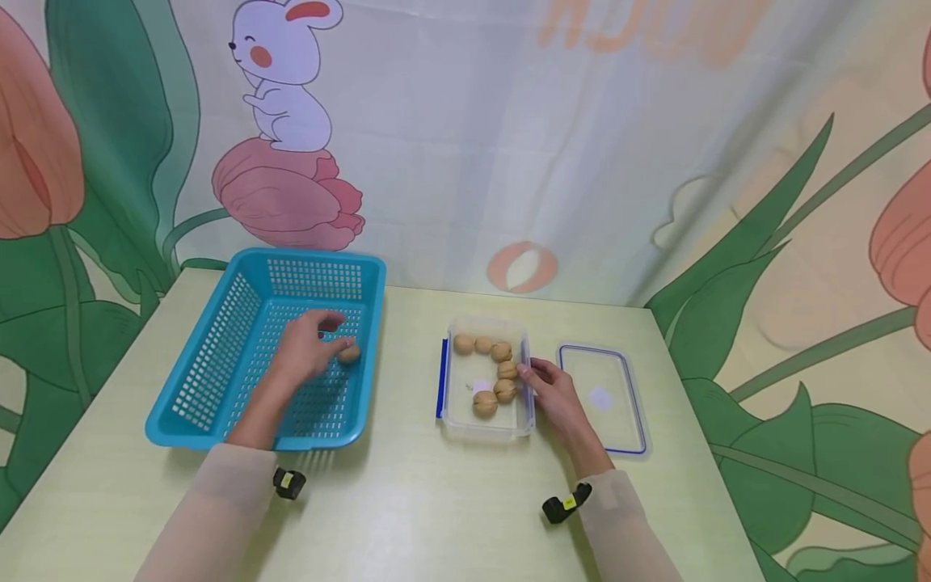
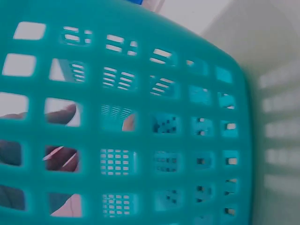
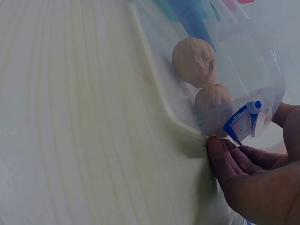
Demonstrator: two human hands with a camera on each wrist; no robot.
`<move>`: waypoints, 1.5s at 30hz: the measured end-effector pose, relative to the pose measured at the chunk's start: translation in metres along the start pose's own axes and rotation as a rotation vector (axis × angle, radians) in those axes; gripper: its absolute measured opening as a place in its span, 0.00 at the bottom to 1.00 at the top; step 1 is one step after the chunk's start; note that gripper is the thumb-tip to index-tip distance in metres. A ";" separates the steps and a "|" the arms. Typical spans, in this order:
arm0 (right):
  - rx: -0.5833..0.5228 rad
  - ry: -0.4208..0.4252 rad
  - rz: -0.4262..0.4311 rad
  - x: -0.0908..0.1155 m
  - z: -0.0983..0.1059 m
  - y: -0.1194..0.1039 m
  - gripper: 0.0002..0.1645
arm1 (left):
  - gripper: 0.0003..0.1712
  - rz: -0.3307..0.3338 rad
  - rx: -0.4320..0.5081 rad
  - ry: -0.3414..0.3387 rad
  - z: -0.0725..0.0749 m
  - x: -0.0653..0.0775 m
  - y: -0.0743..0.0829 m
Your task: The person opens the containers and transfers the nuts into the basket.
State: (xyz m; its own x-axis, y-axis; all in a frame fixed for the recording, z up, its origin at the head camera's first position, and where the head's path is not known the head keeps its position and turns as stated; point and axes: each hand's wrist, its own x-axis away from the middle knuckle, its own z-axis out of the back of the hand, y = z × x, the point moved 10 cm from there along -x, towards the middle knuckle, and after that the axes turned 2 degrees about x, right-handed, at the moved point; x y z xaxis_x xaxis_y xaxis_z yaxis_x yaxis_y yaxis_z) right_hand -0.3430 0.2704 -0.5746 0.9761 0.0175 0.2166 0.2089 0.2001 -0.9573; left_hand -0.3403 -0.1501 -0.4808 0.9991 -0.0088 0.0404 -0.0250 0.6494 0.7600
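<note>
Inside the blue plastic basket (image 1: 374,323), my left hand (image 1: 301,347) reaches down with thumb and fingers apart. A walnut (image 1: 349,353) lies on the basket floor right by the thumb tip. Through the mesh of the basket (image 2: 140,140) in the left wrist view, the fingers (image 2: 61,115) and a sliver of the walnut (image 2: 128,123) show. My right hand (image 1: 556,396) grips the right wall of a clear plastic box (image 1: 461,424). Several walnuts (image 1: 485,404) sit in it, lined along its back and right side. A blue clip (image 3: 243,122) on the box is near the right fingers.
A clear lid (image 1: 618,396) with a blue seal lies on the table to the right of the box, partly behind the right hand. The pale table (image 1: 407,501) runs back to a printed curtain (image 1: 451,145). A blue side flap (image 1: 442,378) stands off the box's left.
</note>
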 end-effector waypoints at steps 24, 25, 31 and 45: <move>0.017 0.018 -0.002 -0.004 0.003 0.000 0.34 | 0.30 -0.356 -0.033 -0.061 -0.068 0.037 0.144; 0.010 0.017 -0.001 -0.004 0.003 0.001 0.34 | 0.29 -0.362 -0.027 -0.075 -0.075 0.038 0.147; -0.025 0.001 -0.006 -0.003 0.002 0.005 0.34 | 0.27 -0.404 0.015 -0.131 -0.111 0.042 0.159; -0.007 0.010 -0.017 0.000 0.002 0.003 0.33 | 0.29 -0.504 -0.031 -0.257 -0.176 0.024 0.155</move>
State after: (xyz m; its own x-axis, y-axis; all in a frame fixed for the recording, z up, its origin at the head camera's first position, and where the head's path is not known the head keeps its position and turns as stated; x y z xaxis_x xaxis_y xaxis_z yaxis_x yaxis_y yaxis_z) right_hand -0.3429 0.2733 -0.5772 0.9730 0.0041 0.2308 0.2256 0.1937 -0.9548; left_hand -0.3140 0.0842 -0.4762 0.8472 -0.5058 -0.1628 0.4577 0.5391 0.7070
